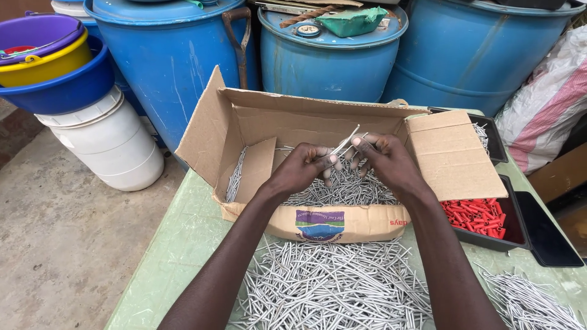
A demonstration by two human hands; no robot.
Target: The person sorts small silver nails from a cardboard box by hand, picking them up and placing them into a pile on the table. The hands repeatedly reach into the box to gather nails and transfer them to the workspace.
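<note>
- Nails (342, 146), a small bunch of thin grey ones, are held above the open box (244, 122), between both hands
- Left hand (302, 168) has its fingers (324, 153) curled and pinching the lower end of the bunch; the nails point up and to the right from it
- Right hand (385, 160) meets the left one over the box; its fingers (361, 146) are bent and pressed on the same bunch, so the two hands are touching or almost touching
- Box is brown cardboard with its flaps open, and it stands on the green worktop (177, 244); inside lie many more loose nails (342, 189), under the hands and along the left wall
- Pile of nails (330, 287) lies on the worktop in front of the box, between the two forearms, and a second pile (526, 302) lies at the right edge
- Black tray (516, 229) stands just right of the box, with red plastic plugs (477, 217) in it
- Another black tray (492, 137) with nails is behind it, partly hidden by the right flap
- Blue barrels (330, 61) stand behind the worktop, in a row
- White bucket (113, 140) stands on the floor at the left, with stacked blue, yellow and purple basins (49, 55) on top
- White sack (547, 98) with pink stripes leans at the right
</note>
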